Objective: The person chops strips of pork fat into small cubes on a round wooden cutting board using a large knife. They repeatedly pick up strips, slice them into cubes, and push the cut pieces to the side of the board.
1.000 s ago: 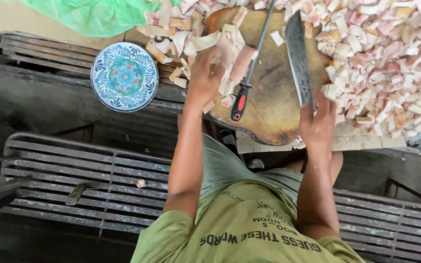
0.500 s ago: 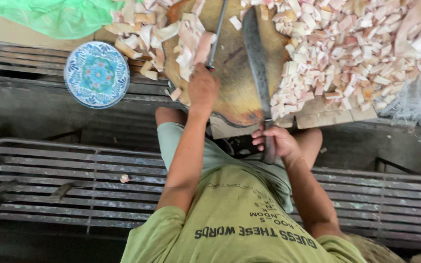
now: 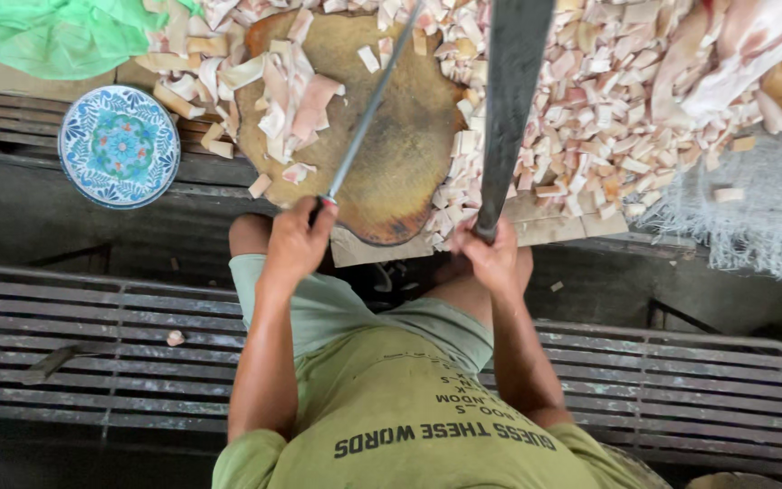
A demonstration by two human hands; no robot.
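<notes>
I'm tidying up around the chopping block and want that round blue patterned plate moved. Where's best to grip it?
Take the round blue floral plate by its rim on the near or left edge. It lies flat on the dark slatted bench, and those sides are free, while pale cut pieces crowd its right side.

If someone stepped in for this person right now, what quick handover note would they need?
Left hand: gripping the handle of a thin sharpening rod that reaches over the round wooden chopping block.
Right hand: gripping a big cleaver, blade raised toward the camera.
Done: a large pile of cut meat pieces lies right of the block.
Left: some uncut strips on the block's left side. A patterned blue plate sits further left.
</notes>
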